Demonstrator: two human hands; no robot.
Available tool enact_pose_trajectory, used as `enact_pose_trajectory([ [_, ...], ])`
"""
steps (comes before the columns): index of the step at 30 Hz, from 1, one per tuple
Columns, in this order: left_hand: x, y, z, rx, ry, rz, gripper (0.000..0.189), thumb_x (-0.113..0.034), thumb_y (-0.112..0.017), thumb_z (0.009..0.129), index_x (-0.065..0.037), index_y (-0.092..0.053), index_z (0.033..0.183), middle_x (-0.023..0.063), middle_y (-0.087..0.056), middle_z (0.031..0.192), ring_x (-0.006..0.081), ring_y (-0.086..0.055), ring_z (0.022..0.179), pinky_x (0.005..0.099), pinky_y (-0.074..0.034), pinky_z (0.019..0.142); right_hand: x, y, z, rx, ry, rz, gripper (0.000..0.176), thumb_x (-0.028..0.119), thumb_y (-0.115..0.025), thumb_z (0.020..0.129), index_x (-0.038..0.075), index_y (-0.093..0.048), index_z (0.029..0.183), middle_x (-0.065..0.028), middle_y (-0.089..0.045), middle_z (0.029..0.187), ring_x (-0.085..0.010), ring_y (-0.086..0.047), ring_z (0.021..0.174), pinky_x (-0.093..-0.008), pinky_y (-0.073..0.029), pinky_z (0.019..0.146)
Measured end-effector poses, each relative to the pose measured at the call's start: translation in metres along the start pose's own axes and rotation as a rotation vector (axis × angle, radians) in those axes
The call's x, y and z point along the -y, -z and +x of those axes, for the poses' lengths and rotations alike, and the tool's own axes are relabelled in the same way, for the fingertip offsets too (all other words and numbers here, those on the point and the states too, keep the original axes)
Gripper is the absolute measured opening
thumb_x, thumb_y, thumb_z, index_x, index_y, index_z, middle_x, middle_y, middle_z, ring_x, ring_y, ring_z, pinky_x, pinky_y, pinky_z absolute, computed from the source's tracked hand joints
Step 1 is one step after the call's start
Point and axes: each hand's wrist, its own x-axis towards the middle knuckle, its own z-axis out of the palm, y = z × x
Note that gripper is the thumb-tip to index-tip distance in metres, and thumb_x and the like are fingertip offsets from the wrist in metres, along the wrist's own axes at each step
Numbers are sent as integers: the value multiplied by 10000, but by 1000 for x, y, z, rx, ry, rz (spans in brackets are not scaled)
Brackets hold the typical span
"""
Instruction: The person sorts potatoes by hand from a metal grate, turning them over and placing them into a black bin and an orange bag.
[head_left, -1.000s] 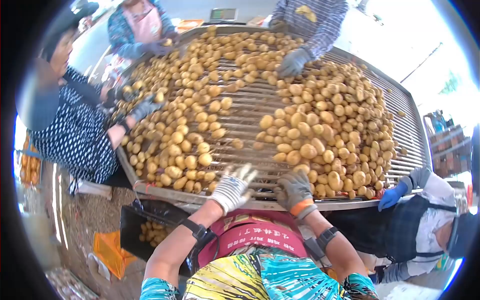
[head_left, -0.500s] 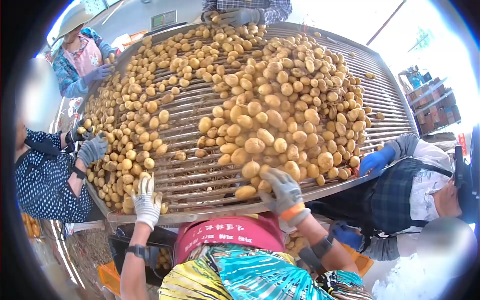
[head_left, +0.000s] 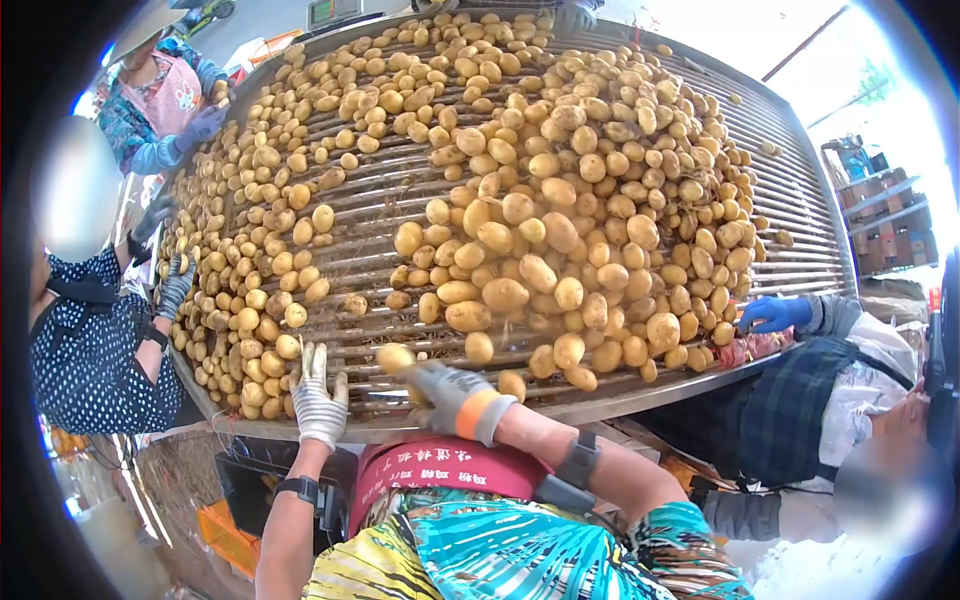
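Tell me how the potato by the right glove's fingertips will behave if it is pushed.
The potato looks rounded and smooth, so it would probably roll along the slatted table. It seems firm, unlikely to deform under the right hand.

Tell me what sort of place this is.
Most likely a potato sorting line at a farm or packing shed. A wide slatted table is heaped with potatoes, gloved people stand round its edges with hands among them, and what look like stacked crates sit off to the right.

blue-gloved co-worker (head_left: 812, 400) right | dotted-shirt co-worker (head_left: 85, 352) left | shelves (head_left: 885, 215) far right
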Motion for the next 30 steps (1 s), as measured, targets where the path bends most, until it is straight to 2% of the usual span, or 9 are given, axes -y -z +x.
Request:
enact_pose_trajectory([
  [7, 3, -3, -2, -2, 52, -2, 694, -208, -712, 832, -72, -445, 1458, 195, -442, 1500, 396, -434, 1343, 490, -275, 1165, -7, 100, 2, -451, 86, -538, 511, 112, -674, 795, 147, -556, 1291, -103, -602, 1195, -314, -624, 1033, -440, -545, 823],
  [15, -4, 2, -1, -25, 97, -25, 653, -207, -688, 866, -57, -445, 1452, 212, -431, 1505, 375, -445, 1350, 483, -292, 1161, -35, 140, 16, -52, 32, -830, 438, 146, -654, 841, 146, -576, 1272, -77, -620, 1153, -290, -626, 1041, -423, -522, 885],
  [17, -4, 2, -4, -26, 162, -88, 637, -196, -668, 871, -64, -450, 1455, 202, -428, 1512, 372, -449, 1351, 487, -297, 1158, -23, 155, 7, -184, -214, 317, 412, 265, -644, 927, 107, -572, 1300, -66, -638, 1134, -244, -662, 993, -362, -551, 844],
  [18, -2, 2, -4, -33, 161, -85, 635, -192, -666, 872, -66, -450, 1456, 200, -427, 1514, 371, -450, 1349, 485, -301, 1156, -27, 160, 3, -174, -214, 315, 412, 265, -644, 927, 107, -572, 1300, -66, -638, 1134, -244, -662, 993, -362, -551, 844],
  [20, -4, 1, -4, -43, 160, -98, 634, -188, -663, 873, -67, -450, 1457, 198, -425, 1516, 371, -451, 1347, 482, -305, 1154, -35, 174, -6, -15, 38, 1104, 465, 358, -625, 967, 51, -567, 1311, -83, -651, 1141, -206, -678, 966, -310, -564, 825],
  [25, -7, 4, -3, -73, 135, -72, 619, -88, -651, 869, -39, -448, 1451, 216, -425, 1517, 414, -446, 1355, 452, -375, 1125, -33, 156, 9, -200, -2, 1062, 416, 327, -594, 989, 75, -576, 1319, -118, -659, 1137, -219, -676, 947, -351, -577, 795],
  [27, -8, 6, -3, -78, 135, -94, 615, -79, -645, 873, -42, -446, 1454, 215, -416, 1524, 410, -441, 1363, 452, -370, 1129, -16, 132, 23, -155, -64, -82, 308, 273, -598, 975, 129, -611, 1247, -138, -637, 1128, -245, -671, 929, -379, -584, 750],
  [28, -6, 4, -4, -86, 133, -90, 616, -79, -644, 875, -44, -444, 1456, 215, -413, 1527, 407, -439, 1368, 451, -369, 1131, -11, 119, 29, -156, -58, -86, 308, 273, -598, 975, 129, -611, 1247, -138, -637, 1128, -245, -671, 929, -379, -584, 750],
  [30, -6, 4, -5, -97, 134, -89, 616, -80, -643, 876, -45, -442, 1458, 214, -409, 1529, 404, -436, 1373, 449, -367, 1133, -14, 89, 33, -1, -118, -916, 254, 221, -626, 925, 139, -612, 1165, -148, -617, 1113, -279, -663, 952, -407, -587, 753],
])
